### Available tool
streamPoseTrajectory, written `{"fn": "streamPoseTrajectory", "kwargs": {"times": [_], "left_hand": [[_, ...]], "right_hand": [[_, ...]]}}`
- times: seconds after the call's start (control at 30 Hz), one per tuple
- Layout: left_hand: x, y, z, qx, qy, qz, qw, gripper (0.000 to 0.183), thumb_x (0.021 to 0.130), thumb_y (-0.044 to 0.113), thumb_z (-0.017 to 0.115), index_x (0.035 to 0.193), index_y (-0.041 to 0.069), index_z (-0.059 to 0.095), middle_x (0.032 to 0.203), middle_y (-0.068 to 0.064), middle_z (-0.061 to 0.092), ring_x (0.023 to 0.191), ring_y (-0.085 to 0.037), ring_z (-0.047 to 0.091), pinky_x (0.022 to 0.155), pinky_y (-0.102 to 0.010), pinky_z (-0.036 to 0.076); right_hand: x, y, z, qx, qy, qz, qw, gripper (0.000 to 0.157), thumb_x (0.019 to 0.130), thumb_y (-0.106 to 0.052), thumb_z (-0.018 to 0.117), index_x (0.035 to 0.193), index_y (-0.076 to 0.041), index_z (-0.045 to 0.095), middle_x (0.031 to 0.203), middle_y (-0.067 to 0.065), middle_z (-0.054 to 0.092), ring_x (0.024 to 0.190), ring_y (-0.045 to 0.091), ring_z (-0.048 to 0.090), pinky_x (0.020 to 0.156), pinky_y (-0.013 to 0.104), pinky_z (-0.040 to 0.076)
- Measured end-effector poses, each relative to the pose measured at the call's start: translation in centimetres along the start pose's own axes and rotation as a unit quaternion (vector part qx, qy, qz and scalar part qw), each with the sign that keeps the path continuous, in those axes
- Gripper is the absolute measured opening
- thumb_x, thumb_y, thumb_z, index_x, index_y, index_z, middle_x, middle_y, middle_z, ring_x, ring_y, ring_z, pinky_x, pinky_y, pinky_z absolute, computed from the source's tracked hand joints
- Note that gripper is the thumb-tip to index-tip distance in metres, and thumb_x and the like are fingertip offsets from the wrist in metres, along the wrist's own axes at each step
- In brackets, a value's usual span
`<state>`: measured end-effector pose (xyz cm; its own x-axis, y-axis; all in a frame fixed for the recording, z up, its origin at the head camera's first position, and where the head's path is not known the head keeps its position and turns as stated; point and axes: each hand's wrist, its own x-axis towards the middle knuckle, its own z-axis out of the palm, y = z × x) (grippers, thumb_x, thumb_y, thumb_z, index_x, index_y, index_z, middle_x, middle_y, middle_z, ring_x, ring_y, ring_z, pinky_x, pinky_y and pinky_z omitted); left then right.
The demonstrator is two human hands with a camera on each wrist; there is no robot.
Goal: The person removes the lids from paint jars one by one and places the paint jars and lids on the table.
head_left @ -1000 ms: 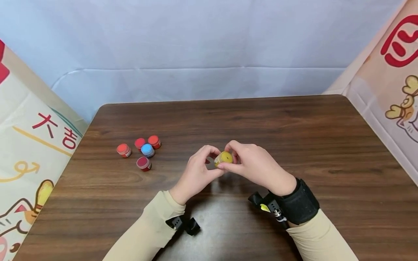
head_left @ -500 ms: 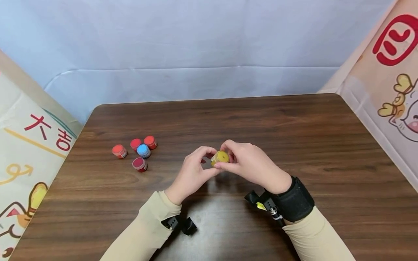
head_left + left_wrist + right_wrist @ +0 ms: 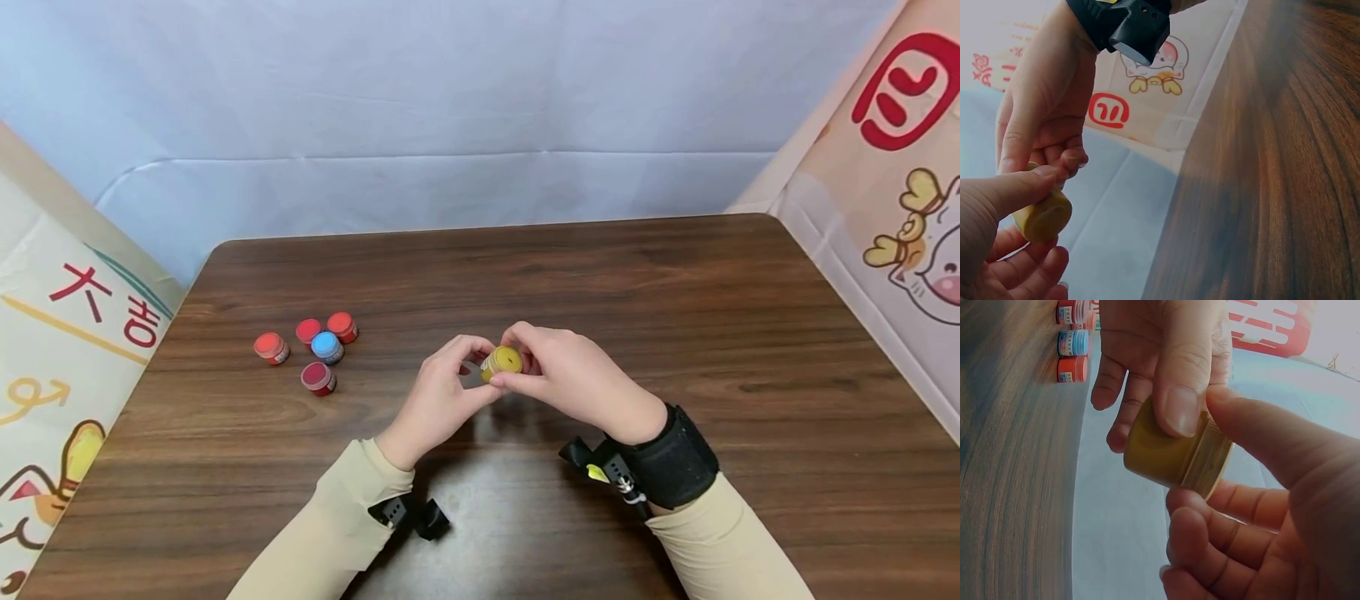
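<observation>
A small yellow paint jar (image 3: pixel 502 361) is held up over the middle of the table, tilted, with its round lid turned toward the right hand. My left hand (image 3: pixel 438 392) grips the jar's body (image 3: pixel 1157 447), thumb flat along its side. On the other end, my right hand (image 3: pixel 566 371) pinches the ribbed yellow lid (image 3: pixel 1210 456) between thumb and fingers. From the left wrist view, the base of the yellow jar (image 3: pixel 1047 220) shows between the left thumb and fingers. The lid sits on the jar.
To the left on the brown wooden table (image 3: pixel 637 283) stand several more jars: a blue one (image 3: pixel 327 347), a dark red one (image 3: pixel 318 378) and some with red lids, such as the leftmost red jar (image 3: pixel 272 348). A white cloth (image 3: pixel 465 183) hangs behind the table.
The head view has shifted slightly, so the whole scene sits a little further left. Both hands keep the same hold on the yellow jar.
</observation>
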<state>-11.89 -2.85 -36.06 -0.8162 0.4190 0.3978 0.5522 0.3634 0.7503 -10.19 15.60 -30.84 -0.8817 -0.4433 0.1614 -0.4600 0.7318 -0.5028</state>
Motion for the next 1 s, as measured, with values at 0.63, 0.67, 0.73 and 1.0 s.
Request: {"fn": "streamPoseTrajectory", "kwargs": {"times": [0.63,0.67,0.73,1.0], "left_hand": [[0.11,-0.26,-0.1,0.017,-0.007,0.002,0.9998,0.029,0.077,0.016,0.077,0.103,0.011,0.064,0.095,0.004,0.061,0.089,-0.01,0.055,0.076,-0.036,0.049],[0.13,-0.25,-0.11,0.018,-0.008,0.003,0.9998,0.029,0.077,0.016,0.077,0.103,0.011,0.065,0.096,0.004,0.061,0.089,-0.01,0.055,0.076,-0.035,0.049],[0.17,-0.27,-0.13,0.021,-0.01,0.005,0.9997,0.03,0.078,0.017,0.077,0.105,0.011,0.065,0.098,0.004,0.061,0.089,-0.01,0.055,0.076,-0.034,0.049],[0.13,-0.29,-0.29,0.023,-0.021,0.005,0.9995,0.033,0.08,0.019,0.074,0.111,0.01,0.064,0.104,0.003,0.061,0.091,-0.009,0.055,0.077,-0.035,0.049]], "right_hand": [[-0.13,0.24,0.18,-0.014,0.004,-0.036,0.999,0.033,0.084,-0.031,0.069,0.109,-0.013,0.058,0.085,-0.006,0.055,0.072,0.007,0.051,0.063,0.024,0.044],[-0.15,0.26,0.16,-0.015,0.004,-0.037,0.999,0.033,0.084,-0.031,0.069,0.11,-0.013,0.058,0.086,-0.006,0.056,0.073,0.007,0.052,0.063,0.024,0.045],[-0.19,0.29,0.14,-0.017,0.004,-0.04,0.999,0.033,0.085,-0.031,0.068,0.111,-0.013,0.058,0.088,-0.005,0.056,0.075,0.009,0.053,0.065,0.025,0.045],[-0.19,0.43,0.16,-0.027,-0.002,-0.04,0.999,0.037,0.086,-0.029,0.067,0.117,-0.012,0.057,0.094,-0.003,0.056,0.079,0.013,0.055,0.067,0.027,0.046]]}}
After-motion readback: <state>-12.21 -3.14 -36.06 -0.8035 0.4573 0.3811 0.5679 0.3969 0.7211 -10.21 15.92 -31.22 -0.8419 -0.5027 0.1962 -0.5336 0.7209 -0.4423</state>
